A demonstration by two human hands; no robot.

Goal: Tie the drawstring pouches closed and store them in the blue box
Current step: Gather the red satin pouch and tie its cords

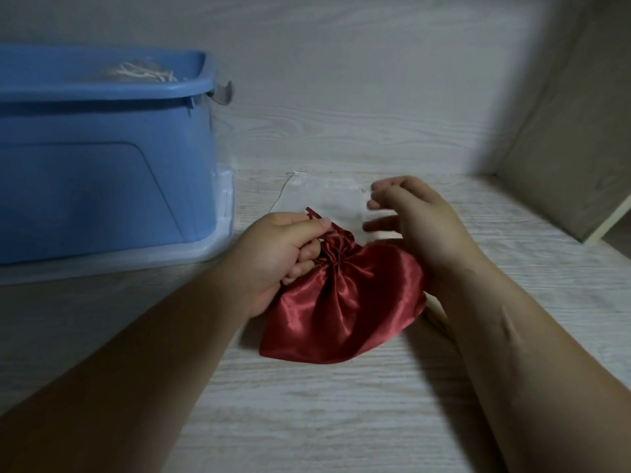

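Observation:
A red satin drawstring pouch (345,302) lies on the pale wood-grain table, its neck gathered tight. My left hand (283,254) grips the neck and pinches the red drawstring between thumb and fingers. My right hand (413,220) hovers just right of the neck, fingers apart and slightly blurred, holding nothing. Behind the red pouch a flat white pouch (321,199) lies on the table, partly hidden by my hands. The blue box (102,186) stands at the left, with a pale pouch and its cream cords (143,74) showing over the rim.
The blue box sits on a clear plastic lid (218,247) that sticks out at its base. A grey latch (225,93) hangs at the box's right end. A beige panel (573,165) leans at the right. A wall closes the back.

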